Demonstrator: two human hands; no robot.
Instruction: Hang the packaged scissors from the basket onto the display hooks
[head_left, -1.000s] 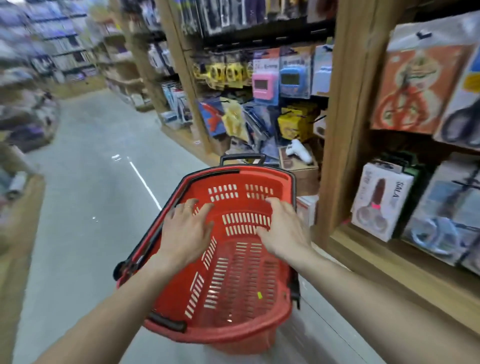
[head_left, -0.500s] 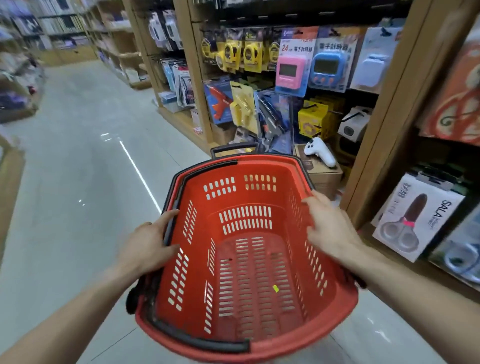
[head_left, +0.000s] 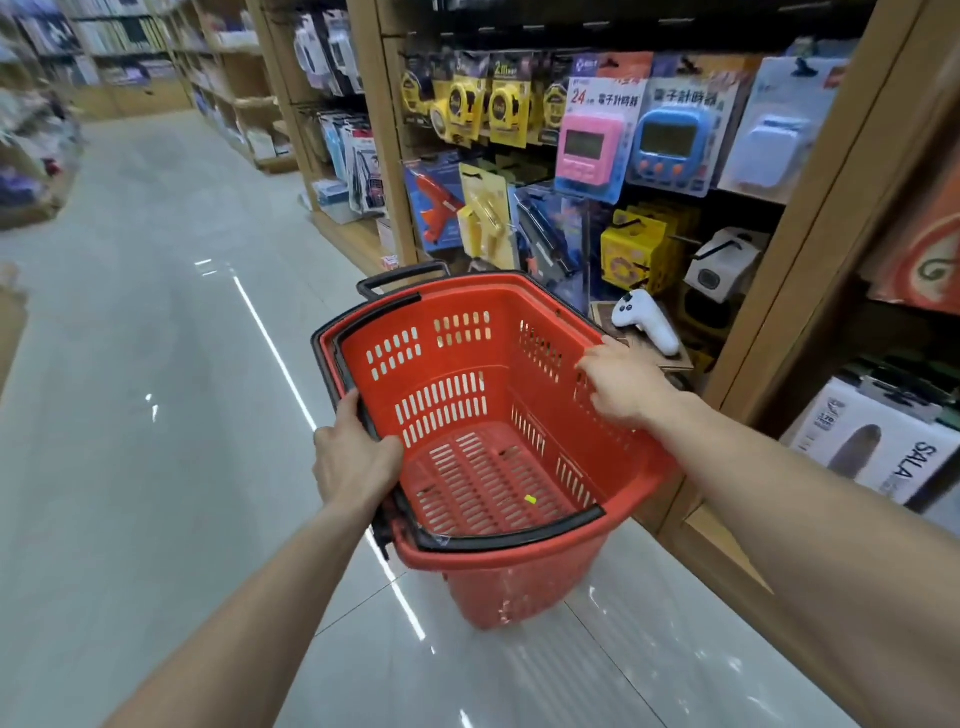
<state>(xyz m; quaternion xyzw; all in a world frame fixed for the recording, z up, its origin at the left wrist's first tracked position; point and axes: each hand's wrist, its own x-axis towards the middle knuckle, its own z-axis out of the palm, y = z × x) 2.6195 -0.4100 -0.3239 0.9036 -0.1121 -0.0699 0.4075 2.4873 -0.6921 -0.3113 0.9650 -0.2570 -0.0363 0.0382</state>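
While the left hand gripped the basket rim, the right hand rested loosely on its far wall. Empty between them, it probably only needed setting down.

basket: showing red, slotted walls, black rim
scrap: showing yellow-green
timers: showing pink, blue, white
tape measures: showing yellow and black
controller: showing white
floor: showing pale grey
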